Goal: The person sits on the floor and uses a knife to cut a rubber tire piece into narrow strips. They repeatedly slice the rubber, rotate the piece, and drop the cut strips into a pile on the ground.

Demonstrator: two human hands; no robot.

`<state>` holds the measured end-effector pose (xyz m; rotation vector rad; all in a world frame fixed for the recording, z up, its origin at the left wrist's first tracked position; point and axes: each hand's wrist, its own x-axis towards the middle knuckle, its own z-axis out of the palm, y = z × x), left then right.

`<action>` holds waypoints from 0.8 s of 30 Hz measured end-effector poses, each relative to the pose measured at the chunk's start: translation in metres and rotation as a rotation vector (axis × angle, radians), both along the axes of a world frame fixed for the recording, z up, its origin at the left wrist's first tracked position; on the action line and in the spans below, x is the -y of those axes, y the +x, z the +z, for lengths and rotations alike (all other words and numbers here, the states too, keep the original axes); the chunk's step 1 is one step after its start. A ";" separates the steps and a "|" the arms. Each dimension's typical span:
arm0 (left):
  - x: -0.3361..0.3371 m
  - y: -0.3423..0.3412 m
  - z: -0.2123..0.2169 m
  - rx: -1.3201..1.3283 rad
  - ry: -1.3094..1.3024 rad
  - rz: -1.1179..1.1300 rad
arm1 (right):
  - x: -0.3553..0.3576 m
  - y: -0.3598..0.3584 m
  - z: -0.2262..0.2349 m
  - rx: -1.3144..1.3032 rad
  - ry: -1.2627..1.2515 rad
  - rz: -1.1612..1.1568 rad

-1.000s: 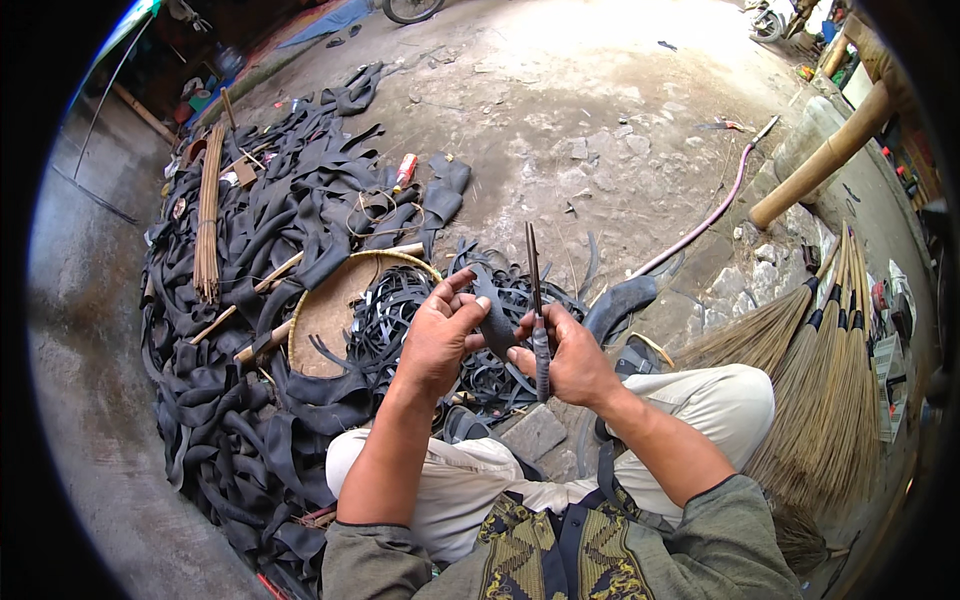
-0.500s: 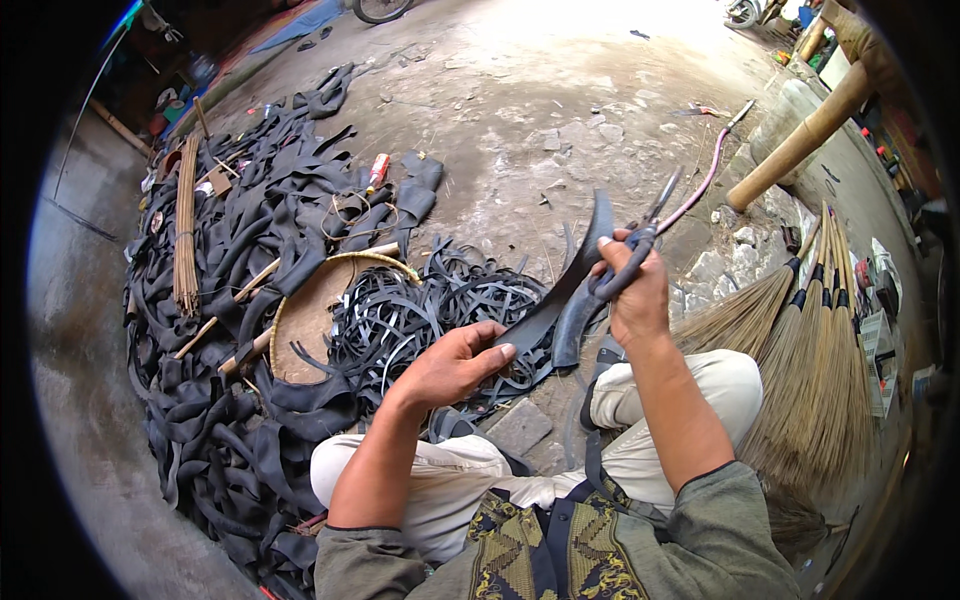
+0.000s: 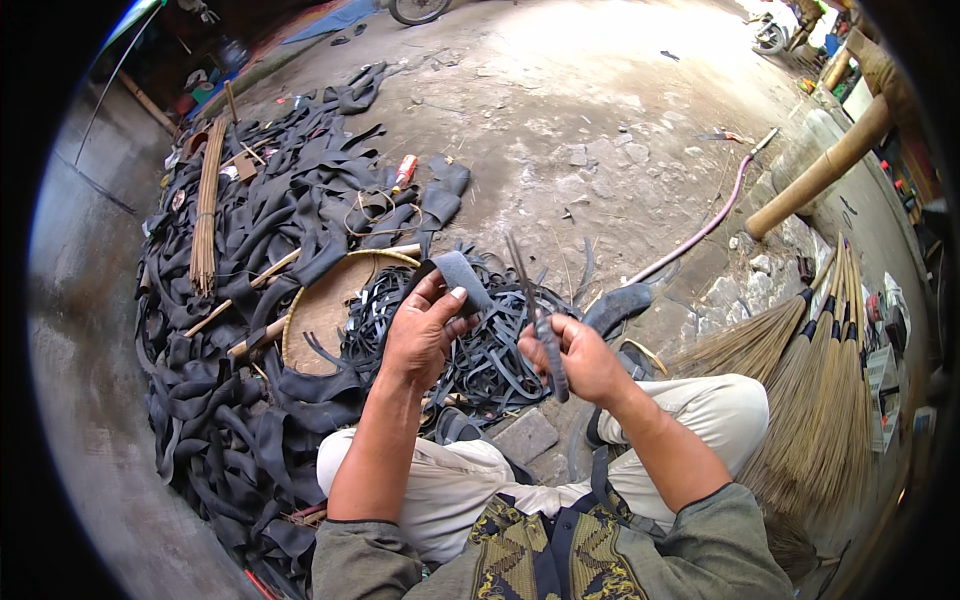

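Note:
My left hand [image 3: 418, 335] is closed on a strip of black rubber [image 3: 464, 281], which bends up over the fingers. To its right, my right hand [image 3: 588, 362] grips a pair of scissors [image 3: 549, 350] by the wrapped handles. Their blades point up and away, apart from the rubber; motion blur hides how far they are spread. Below and beyond both hands lies a tangle of thin black rubber strips [image 3: 500, 350], partly on a round, yellow-rimmed woven tray [image 3: 310, 318]. A thick curved rubber piece [image 3: 617, 309] rests on the ground beyond my right hand.
A large heap of black rubber sheets [image 3: 240, 410] spreads along the left wall, with a bundle of thin sticks [image 3: 208, 210] on it. Several straw brooms [image 3: 815, 390] lie at the right, near a bamboo pole [image 3: 820, 170]. A pinkish tube [image 3: 705, 226] runs along the ground.
My left hand has lifted the rubber strip and bent it upward. My right hand has come down and left with the scissors; the thick rubber piece now lies on the ground.

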<state>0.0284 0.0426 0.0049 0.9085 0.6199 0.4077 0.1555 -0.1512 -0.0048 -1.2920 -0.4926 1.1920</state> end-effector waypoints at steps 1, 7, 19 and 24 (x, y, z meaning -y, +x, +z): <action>-0.003 -0.001 0.001 0.009 0.028 0.028 | 0.000 -0.002 -0.001 0.043 -0.062 0.057; -0.013 -0.003 0.003 0.042 -0.001 0.064 | 0.002 -0.009 -0.010 0.152 -0.085 0.232; 0.007 -0.001 0.007 -0.114 0.131 -0.129 | 0.002 -0.004 -0.010 0.364 -0.011 0.254; 0.008 0.000 0.009 -0.109 0.178 -0.167 | 0.006 -0.002 -0.006 0.288 -0.006 0.250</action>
